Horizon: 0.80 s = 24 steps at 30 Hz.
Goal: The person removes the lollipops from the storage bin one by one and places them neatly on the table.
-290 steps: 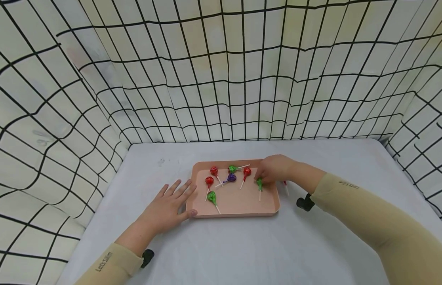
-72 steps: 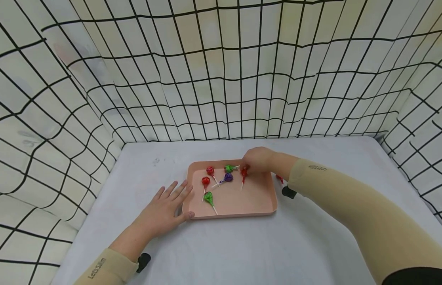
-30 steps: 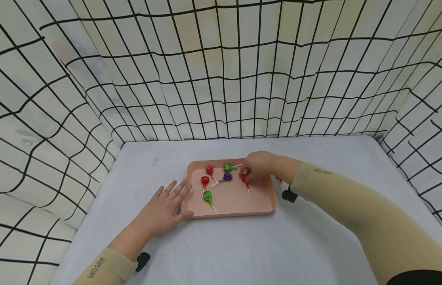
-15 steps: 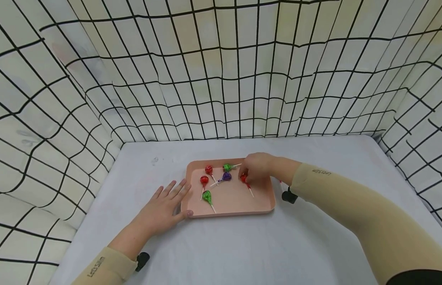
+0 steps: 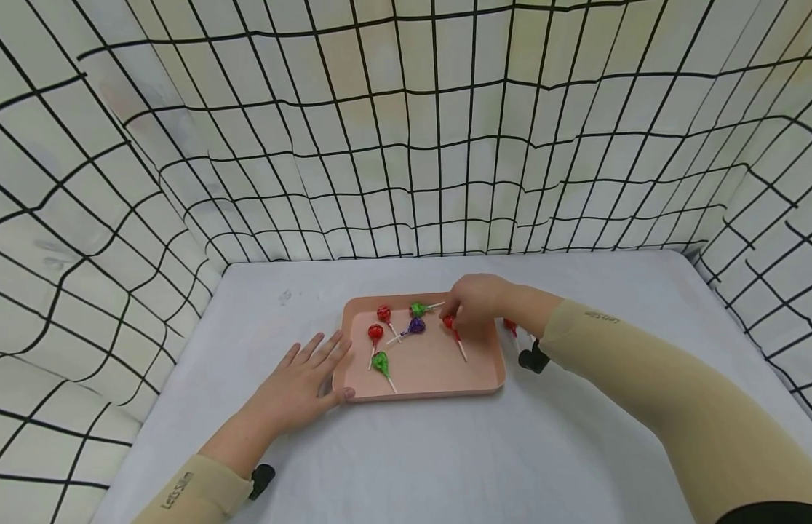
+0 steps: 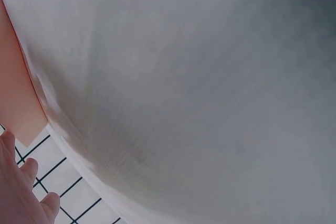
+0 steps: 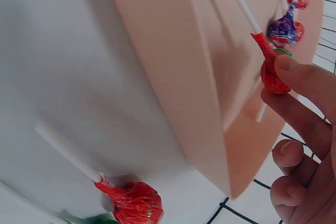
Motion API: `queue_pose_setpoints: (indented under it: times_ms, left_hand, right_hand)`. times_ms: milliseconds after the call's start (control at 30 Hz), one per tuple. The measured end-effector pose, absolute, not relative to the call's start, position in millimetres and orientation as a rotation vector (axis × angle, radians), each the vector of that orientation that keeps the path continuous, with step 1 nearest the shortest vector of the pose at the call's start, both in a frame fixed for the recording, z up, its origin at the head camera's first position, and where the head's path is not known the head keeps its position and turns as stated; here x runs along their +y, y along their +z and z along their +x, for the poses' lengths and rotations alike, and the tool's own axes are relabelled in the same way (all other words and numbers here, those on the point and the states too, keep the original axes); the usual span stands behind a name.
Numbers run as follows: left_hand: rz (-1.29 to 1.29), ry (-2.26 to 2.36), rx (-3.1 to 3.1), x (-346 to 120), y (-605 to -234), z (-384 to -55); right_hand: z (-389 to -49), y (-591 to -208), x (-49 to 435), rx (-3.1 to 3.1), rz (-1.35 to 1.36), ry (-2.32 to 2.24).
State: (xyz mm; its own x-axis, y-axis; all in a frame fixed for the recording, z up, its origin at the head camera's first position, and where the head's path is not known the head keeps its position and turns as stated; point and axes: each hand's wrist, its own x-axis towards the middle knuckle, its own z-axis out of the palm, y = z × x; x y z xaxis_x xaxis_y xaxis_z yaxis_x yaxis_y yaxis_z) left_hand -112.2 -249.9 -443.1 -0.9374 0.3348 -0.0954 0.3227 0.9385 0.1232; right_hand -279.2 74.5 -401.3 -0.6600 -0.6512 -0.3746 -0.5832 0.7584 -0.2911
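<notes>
My right hand (image 5: 478,300) pinches a red lollipop (image 7: 273,74) by its wrapped head between thumb and finger, over the right side of the pink tray (image 5: 419,397). The white stick points toward the front. At the tray's left edge rests my left hand (image 5: 308,389), fingers spread and thumb at the front left corner. Inside the tray lie two red lollipops (image 5: 375,332), a purple lollipop (image 5: 416,325) and two green lollipops (image 5: 380,362). Outside its right side, a red lollipop (image 7: 137,203) lies on the table beside a partly visible green lollipop (image 7: 100,219).
A white cloth covers the table (image 5: 406,458). Behind and on both sides stand white walls with a black grid (image 5: 439,145). Dark wrist cameras (image 5: 533,358) sit under both sleeves. The tray's raised wall (image 7: 163,61) separates the inside from the lollipops on the table.
Earlier, my right hand was at a green lollipop in the tray's right part; that one is gone from there. Since then it took the red lollipop, whose stick swung rightward. My left hand stays put.
</notes>
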Motion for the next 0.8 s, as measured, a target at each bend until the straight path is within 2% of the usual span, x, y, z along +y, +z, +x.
queue_pose_setpoints:
  times_ms: [367, 800]
  left_hand:
    - [0.526, 0.159, 2.991, -249, -441, -112]
    - [0.547, 0.161, 2.993, -249, -440, -111]
  right_hand:
    - [-283, -389, 89, 2.517, -0.911, -0.342]
    - [-285, -373, 131, 2.594, -0.890, -0.491]
